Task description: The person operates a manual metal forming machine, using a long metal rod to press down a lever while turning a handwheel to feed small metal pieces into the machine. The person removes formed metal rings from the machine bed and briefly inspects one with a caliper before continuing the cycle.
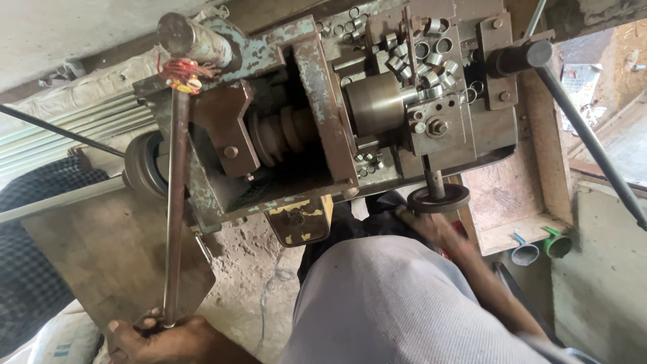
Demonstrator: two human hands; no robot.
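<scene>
left hand (pixel 162 337) clenched round long lever (pixel 175 202) at its lower end, right hand (pixel 435 229) blurred under handwheel (pixel 439 198), grip unclear

Machine (pixel 323 101) ahead — open floor (pixel 101 256) left

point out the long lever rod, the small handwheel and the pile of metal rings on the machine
long lever rod (pixel 175 202), head view, middle of its shaft, above the left hand (pixel 162 337) gripping its lower end
small handwheel (pixel 439 199), head view, its dark rim, by the blurred right hand (pixel 431 229)
metal rings (pixel 424 50), head view, one ring in the pile
</scene>
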